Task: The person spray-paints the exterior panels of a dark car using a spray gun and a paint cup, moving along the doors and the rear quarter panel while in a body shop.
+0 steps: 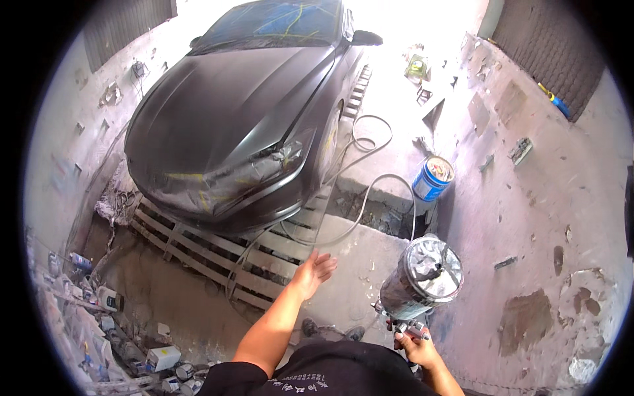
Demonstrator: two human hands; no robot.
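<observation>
My right hand [419, 346] is wrapped round the handle of a paint spray gun [411, 328], whose large, paint-smeared cup [404, 290] rises above it with a round whitish lid [432, 263]. Nothing is in my left hand [316, 272], held out in front of me with the fingers stretched. Ahead stands a dark matte-grey car [224, 112], apart from both hands. Masking film and yellow tape cover its windscreen [271, 26] and part of its front.
A pale hose [360, 231] loops over the floor beside the car. Slatted wooden pallets [198, 247] lie under its front. A blue bucket [432, 179] stands by the right wall [528, 218], near a hole in the floor [380, 214]. Cans and boxes [162, 358] clutter the lower left.
</observation>
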